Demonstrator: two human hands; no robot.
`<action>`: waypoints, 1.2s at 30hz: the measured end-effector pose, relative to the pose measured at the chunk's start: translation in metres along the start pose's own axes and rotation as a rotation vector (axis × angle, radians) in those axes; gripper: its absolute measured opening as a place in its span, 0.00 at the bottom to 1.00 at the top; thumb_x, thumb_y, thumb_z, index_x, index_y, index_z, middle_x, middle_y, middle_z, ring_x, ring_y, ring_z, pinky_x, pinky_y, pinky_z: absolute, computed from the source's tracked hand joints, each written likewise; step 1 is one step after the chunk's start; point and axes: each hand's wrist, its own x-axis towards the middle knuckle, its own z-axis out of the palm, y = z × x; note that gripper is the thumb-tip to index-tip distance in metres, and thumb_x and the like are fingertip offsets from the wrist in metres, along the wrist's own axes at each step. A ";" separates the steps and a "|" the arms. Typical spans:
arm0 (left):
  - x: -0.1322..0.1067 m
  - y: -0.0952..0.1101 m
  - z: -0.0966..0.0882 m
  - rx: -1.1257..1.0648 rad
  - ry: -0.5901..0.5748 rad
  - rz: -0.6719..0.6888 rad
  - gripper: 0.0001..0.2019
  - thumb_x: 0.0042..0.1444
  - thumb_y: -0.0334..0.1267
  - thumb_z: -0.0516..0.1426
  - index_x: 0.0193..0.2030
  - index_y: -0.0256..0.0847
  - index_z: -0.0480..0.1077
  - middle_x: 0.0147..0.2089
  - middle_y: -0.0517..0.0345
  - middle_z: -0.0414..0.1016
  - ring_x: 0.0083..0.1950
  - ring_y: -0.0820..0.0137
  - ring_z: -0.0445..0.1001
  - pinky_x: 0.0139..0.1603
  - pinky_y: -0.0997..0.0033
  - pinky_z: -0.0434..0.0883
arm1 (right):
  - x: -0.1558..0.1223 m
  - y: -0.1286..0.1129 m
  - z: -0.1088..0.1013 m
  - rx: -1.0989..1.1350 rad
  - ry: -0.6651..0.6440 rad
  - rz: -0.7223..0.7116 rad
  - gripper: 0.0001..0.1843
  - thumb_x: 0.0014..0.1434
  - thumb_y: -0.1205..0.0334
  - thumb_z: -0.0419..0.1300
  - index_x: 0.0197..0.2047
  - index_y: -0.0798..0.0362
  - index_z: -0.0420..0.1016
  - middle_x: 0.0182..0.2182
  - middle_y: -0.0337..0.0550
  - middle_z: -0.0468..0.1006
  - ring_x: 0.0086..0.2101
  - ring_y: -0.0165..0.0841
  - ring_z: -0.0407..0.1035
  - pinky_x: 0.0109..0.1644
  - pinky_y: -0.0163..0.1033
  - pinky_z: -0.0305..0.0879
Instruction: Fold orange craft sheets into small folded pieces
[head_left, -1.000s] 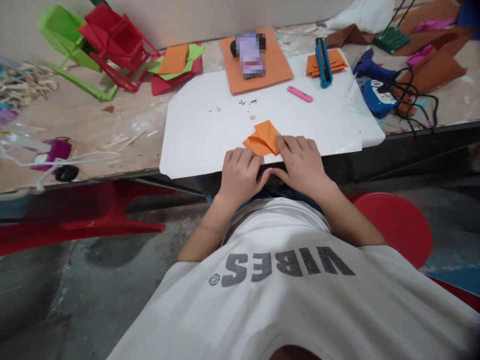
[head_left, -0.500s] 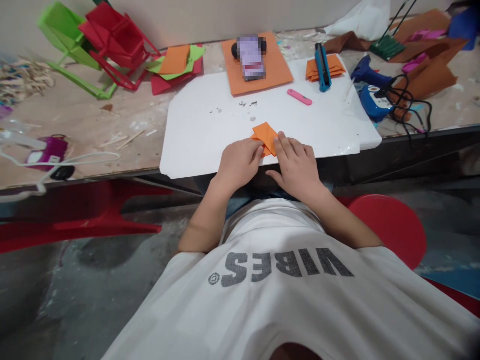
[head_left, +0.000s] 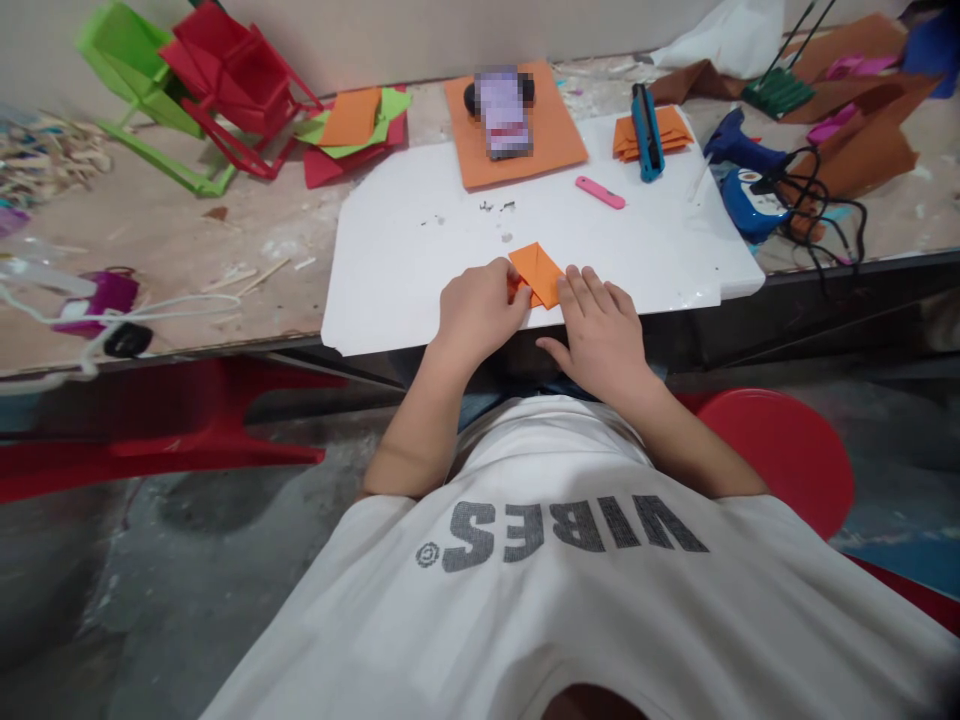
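A small folded orange paper lies on the white board near its front edge. My left hand is curled over the paper's left part, fingers bent and pressing on it. My right hand rests at the paper's right edge, fingers stretched flat and holding it down against the board. Part of the paper is hidden under both hands.
Further back on the board lie an orange sheet with a blurred object, a pink cutter and a blue stapler on folded orange papers. A blue glue gun with black cable sits right. Red and green paper models stand at back left.
My left hand has slid forward onto the paper's left part, covering more of it. The paper now looks more compactly folded. My right hand stays at its right edge.
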 end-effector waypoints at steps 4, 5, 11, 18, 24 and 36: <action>-0.002 0.004 0.005 0.043 0.005 -0.036 0.08 0.74 0.44 0.64 0.53 0.45 0.79 0.44 0.44 0.88 0.48 0.43 0.87 0.53 0.44 0.77 | -0.003 0.003 -0.002 -0.012 0.010 0.012 0.45 0.80 0.48 0.61 0.88 0.67 0.62 0.85 0.77 0.66 0.84 0.67 0.62 0.84 0.73 0.59; -0.005 0.004 0.006 0.057 0.035 -0.030 0.09 0.74 0.44 0.64 0.54 0.44 0.79 0.47 0.41 0.88 0.49 0.42 0.86 0.55 0.42 0.77 | -0.004 0.003 -0.003 -0.017 0.009 0.012 0.44 0.80 0.48 0.60 0.88 0.66 0.63 0.85 0.76 0.66 0.84 0.67 0.62 0.84 0.73 0.59; -0.025 0.002 0.005 0.076 0.267 0.214 0.11 0.80 0.42 0.59 0.61 0.46 0.80 0.72 0.37 0.84 0.79 0.39 0.76 0.81 0.28 0.65 | -0.001 0.002 -0.008 -0.047 -0.014 0.006 0.42 0.81 0.48 0.61 0.87 0.66 0.66 0.84 0.74 0.69 0.83 0.66 0.64 0.82 0.70 0.61; -0.025 -0.002 -0.001 0.102 -0.084 0.543 0.26 0.85 0.35 0.47 0.81 0.39 0.73 0.87 0.40 0.73 0.94 0.49 0.62 0.95 0.33 0.55 | 0.001 0.008 -0.008 -0.058 -0.037 -0.007 0.42 0.81 0.49 0.63 0.87 0.66 0.67 0.85 0.72 0.69 0.83 0.67 0.64 0.82 0.69 0.62; -0.029 -0.006 -0.003 0.142 -0.107 0.448 0.30 0.85 0.49 0.54 0.85 0.39 0.71 0.87 0.36 0.72 0.91 0.44 0.67 0.96 0.33 0.55 | 0.000 0.011 -0.007 -0.050 -0.030 -0.023 0.42 0.82 0.47 0.62 0.87 0.65 0.67 0.85 0.70 0.68 0.84 0.67 0.63 0.82 0.68 0.63; -0.035 -0.008 0.005 0.212 -0.179 0.445 0.60 0.71 0.67 0.69 0.91 0.21 0.57 0.92 0.18 0.56 0.95 0.31 0.55 0.96 0.33 0.53 | 0.026 0.014 -0.003 0.053 -0.106 -0.204 0.47 0.78 0.54 0.65 0.90 0.68 0.59 0.87 0.71 0.64 0.87 0.61 0.57 0.90 0.67 0.59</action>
